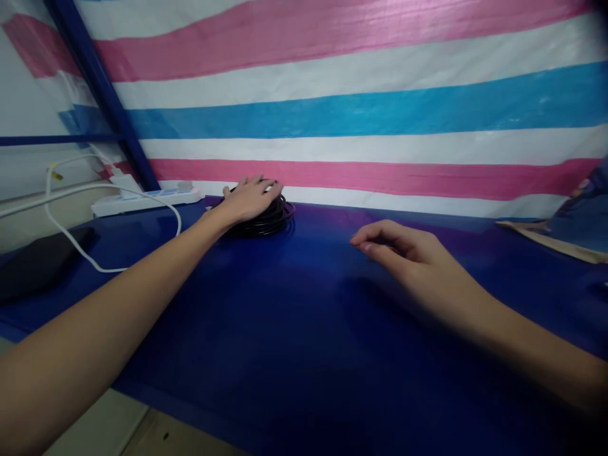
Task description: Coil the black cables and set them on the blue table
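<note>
A coil of black cable [268,223] lies on the blue tabletop near its back edge, left of the middle. My left hand [249,199] rests over the top of the coil with its fingers spread, hiding much of it. Its thumb points off to the left side. Farther right, my right hand [403,250] hovers above the bare blue surface. Thumb and index fingertips there come together, and nothing shows between them.
A white power strip [147,201] with a plugged-in charger [126,183] and a looping white cable [76,240] is at the left. Beside it lies a flat dark object [45,263]. Behind hangs a striped sheet [332,120]. A beige strap-like edge [553,240] is at right.
</note>
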### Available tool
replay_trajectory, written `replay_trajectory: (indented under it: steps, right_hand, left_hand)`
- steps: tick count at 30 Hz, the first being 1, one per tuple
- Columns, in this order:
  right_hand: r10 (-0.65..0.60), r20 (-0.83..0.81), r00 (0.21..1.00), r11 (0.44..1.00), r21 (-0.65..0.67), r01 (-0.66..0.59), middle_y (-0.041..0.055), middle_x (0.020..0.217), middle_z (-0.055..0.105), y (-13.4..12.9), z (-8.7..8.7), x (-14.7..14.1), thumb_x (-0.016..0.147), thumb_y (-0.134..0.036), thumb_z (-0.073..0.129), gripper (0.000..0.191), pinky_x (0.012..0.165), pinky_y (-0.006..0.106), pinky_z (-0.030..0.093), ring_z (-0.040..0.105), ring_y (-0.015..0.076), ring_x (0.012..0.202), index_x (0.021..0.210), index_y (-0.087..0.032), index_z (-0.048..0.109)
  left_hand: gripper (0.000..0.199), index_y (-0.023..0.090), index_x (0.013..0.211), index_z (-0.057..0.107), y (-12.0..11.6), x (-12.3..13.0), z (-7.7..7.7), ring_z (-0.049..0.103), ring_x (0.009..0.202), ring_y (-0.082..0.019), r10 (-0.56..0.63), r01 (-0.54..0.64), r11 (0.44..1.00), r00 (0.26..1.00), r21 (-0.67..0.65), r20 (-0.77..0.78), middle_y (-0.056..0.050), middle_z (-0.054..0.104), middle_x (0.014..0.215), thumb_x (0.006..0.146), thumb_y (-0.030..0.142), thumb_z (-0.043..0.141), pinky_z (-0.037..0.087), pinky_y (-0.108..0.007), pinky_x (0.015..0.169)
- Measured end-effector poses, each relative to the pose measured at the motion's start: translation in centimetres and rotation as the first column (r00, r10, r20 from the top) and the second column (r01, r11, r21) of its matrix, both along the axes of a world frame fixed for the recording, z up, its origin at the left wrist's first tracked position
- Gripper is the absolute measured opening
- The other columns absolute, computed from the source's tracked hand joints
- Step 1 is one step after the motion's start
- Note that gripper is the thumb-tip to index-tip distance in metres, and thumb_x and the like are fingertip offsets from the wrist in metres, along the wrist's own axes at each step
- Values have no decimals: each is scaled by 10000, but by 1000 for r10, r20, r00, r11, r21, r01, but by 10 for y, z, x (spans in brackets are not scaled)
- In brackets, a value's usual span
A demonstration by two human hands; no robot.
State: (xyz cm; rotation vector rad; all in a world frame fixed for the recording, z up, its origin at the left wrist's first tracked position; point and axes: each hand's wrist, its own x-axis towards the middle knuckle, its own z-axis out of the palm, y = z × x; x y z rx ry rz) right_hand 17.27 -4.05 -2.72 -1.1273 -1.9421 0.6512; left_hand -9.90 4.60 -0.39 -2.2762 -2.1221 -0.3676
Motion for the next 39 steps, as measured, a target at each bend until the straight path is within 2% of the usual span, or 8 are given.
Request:
replay_trajectory:
  steps: [9, 14, 18, 25, 29, 33, 37, 39]
  right_hand:
    - [14, 44, 999, 997, 71, -17, 57, 959, 604, 1, -2, 0, 820, -307, 515, 145, 685, 332, 424, 557, 194, 852, 851, -208, 615]
    - [29, 23, 999, 994, 102, -31, 65, 997, 597, 3, -5, 2, 825, -314, 517, 151, 689, 335, 429, 560, 201, 890, 843, -202, 617]
    - [38, 38, 999, 993, 113, -42, 64, 976, 604, 4, -6, 1, 821, -328, 520, 166, 690, 341, 429, 566, 204, 880, 852, -200, 620]
    - [6, 77, 997, 995, 95, -14, 52, 907, 626, 2, -2, 0, 821, -328, 513, 175, 648, 315, 437, 571, 180, 782, 868, -200, 622]
    - [32, 180, 983, 998, 48, -42, 45, 848, 642, 1, -2, 0, 857, -307, 480, 186, 649, 316, 461, 574, 164, 707, 898, -190, 618]
    - [198, 453, 869, 954, 116, -277, 100, 1018, 658, -1, -11, 3, 881, -276, 455, 246, 856, 415, 471, 607, 231, 928, 1021, -165, 624]
    - [441, 497, 748, 846, 47, -531, 129, 1154, 639, -4, -18, 6, 891, -203, 353, 344, 944, 416, 460, 576, 248, 1110, 1053, -150, 651]
    - [501, 457, 735, 828, -6, -560, 119, 1187, 636, -5, -17, 6, 879, -170, 329, 386, 917, 397, 487, 598, 237, 1086, 1085, -153, 655]
  left_hand:
    - [790, 338, 1463, 299, 5, -10, -7, 154, 1437, -341, -148, 129, 977, 983, -170, -104, -51, 198, 1576, 806, 763, 195, 9, -659, 1084]
    - [581, 236, 1216, 572, 1, -5, -5, 510, 1198, -320, -119, 124, 985, 992, 119, -48, -109, 573, 1315, 906, 592, 233, 330, -533, 1010]
    - [401, 166, 1188, 548, 1, 1, -5, 579, 1053, -280, -116, 88, 887, 993, 454, 35, -142, 645, 1156, 920, 409, 373, 440, -429, 882]
    - [300, 149, 1099, 590, -1, 3, 2, 592, 990, -260, -111, 42, 821, 990, 569, 87, -134, 666, 1095, 908, 304, 419, 457, -415, 837]
    - [276, 143, 1081, 605, -16, 27, 3, 606, 965, -221, -263, 179, 760, 964, 625, 44, -99, 684, 1033, 896, 256, 434, 465, -362, 836]
    - [369, 173, 1208, 566, -47, 77, -12, 624, 1002, -206, -559, 490, 749, 829, 446, 26, -64, 686, 1094, 912, 364, 455, 460, -351, 892]
    - [475, 168, 1295, 522, -73, 112, -27, 483, 1258, -181, -892, 883, 452, 444, 131, 84, -57, 564, 1346, 949, 460, 378, 359, -305, 1051]
    - [544, 159, 1323, 503, -78, 117, -28, 444, 1299, -200, -909, 914, 403, 393, 52, 136, -61, 537, 1376, 928, 517, 397, 337, -321, 1071]
